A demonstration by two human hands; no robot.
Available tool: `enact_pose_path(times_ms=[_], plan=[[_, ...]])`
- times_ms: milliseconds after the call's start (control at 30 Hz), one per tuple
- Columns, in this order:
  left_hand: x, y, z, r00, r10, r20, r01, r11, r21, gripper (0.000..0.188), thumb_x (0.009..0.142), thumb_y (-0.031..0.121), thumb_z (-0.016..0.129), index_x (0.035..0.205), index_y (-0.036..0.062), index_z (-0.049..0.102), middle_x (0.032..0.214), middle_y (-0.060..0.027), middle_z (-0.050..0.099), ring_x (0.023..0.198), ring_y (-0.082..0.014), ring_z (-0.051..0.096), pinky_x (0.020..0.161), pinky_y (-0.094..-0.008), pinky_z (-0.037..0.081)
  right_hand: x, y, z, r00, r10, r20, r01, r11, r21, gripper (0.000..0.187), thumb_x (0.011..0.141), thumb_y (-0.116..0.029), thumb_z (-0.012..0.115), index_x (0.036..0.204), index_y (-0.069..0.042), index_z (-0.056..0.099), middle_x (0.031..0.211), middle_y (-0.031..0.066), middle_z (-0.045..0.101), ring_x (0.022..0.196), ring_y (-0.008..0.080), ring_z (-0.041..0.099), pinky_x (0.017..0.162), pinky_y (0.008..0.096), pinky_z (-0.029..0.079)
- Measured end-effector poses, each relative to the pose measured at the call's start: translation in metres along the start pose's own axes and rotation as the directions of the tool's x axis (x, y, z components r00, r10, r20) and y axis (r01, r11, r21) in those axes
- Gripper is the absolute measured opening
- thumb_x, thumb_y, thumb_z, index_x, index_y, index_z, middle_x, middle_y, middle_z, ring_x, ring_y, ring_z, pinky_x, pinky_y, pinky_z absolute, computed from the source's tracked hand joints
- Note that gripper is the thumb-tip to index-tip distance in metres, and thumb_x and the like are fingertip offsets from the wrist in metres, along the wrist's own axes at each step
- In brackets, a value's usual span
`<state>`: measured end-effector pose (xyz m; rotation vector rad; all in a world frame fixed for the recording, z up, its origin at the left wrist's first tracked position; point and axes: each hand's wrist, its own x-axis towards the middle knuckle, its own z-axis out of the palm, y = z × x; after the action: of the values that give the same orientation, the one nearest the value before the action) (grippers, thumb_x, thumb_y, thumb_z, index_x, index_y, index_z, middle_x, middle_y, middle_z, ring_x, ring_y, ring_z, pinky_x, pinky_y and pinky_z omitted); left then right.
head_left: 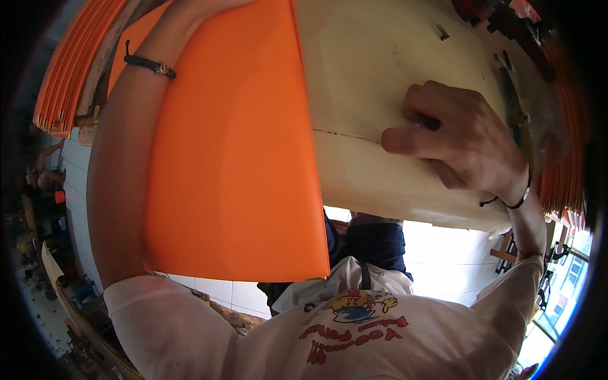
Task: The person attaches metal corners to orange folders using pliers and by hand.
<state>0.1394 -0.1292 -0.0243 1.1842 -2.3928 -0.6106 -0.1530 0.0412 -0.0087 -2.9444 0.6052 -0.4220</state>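
A large, smooth orange panel [234, 145] lies in front of me on the left, and its near end reaches past the edge of the worktop. My left forearm runs along its left side. Only a small part of my left hand [221, 4] shows at the top edge, over the panel's far part; its fingers are out of view. My right hand [465, 139] is over the pale worktop [354, 76], to the right of the panel and apart from it. Its fingers are curled, one pointing left, and the palm side is hidden.
Stacked orange panels [73, 69] stand at the far left, and more orange panels [567, 139] are at the right. A dark crack runs across the worktop. A small brownish piece [442, 31] lies near its far side. White tiled floor [443, 250] shows below.
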Motion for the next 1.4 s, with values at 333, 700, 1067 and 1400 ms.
enact_pose_path(times_ms=[333, 700, 1067, 1400], plan=[[-0.009, 0.022, -0.005, 0.999, -0.042, 0.02, 0.042, 0.999, -0.007, 0.044, 0.101, 0.031, 0.057, 0.136, 0.0043, 0.061, 0.123, -0.0167, 0.069, 0.111, -0.0245, 0.065, 0.097, -0.0363, 0.049, -0.001, 0.001, 0.0, 1.0, -0.002, 0.017, 0.002, 1.0, 0.004, 0.041, 0.063, -0.008, 0.07, 0.104, -0.015, 0.068, 0.076, 0.0056, 0.049, 0.063, 0.0223, 0.053, 0.05, 0.0365, 0.041], [-0.013, 0.037, -0.006, 0.996, -0.085, 0.029, 0.085, 0.996, -0.005, 0.046, 0.101, 0.028, 0.054, 0.14, 0.005, 0.058, 0.13, -0.0187, 0.066, 0.115, -0.0276, 0.064, 0.101, -0.0381, 0.048, -0.002, 0.002, -0.002, 1.0, -0.002, 0.03, 0.003, 1.0, -0.029, 0.03, 0.078, -0.002, 0.067, 0.104, -0.016, 0.068, 0.078, 0.0067, 0.052, 0.062, 0.0209, 0.053, 0.049, 0.0346, 0.042], [-0.001, 0.014, -0.002, 0.989, -0.149, -0.005, 0.149, 0.984, 0.095, 0.047, 0.101, 0.028, 0.052, 0.142, 0.0049, 0.057, 0.135, -0.0197, 0.063, 0.12, -0.0276, 0.062, 0.105, -0.0383, 0.046, -0.001, 0.003, 0.002, 1.0, -0.002, 0.008, 0.002, 1.0, 0.0, 0.034, 0.075, -0.004, 0.069, 0.106, -0.017, 0.069, 0.078, 0.0064, 0.051, 0.062, 0.02, 0.053, 0.048, 0.0345, 0.041], [-0.003, 0.02, -0.005, 0.98, -0.198, 0.015, 0.196, 0.978, 0.064, 0.047, 0.099, 0.025, 0.054, 0.142, 0.0058, 0.057, 0.137, -0.0197, 0.062, 0.12, -0.0289, 0.062, 0.105, -0.0394, 0.046, 0.001, -0.004, 0.001, 0.999, 0.033, 0.02, -0.032, 0.998, -0.049, 0.042, 0.07, -0.007, 0.07, 0.11, -0.02, 0.068, 0.075, 0.0045, 0.045, 0.06, 0.0194, 0.051, 0.047, 0.0349, 0.039]])
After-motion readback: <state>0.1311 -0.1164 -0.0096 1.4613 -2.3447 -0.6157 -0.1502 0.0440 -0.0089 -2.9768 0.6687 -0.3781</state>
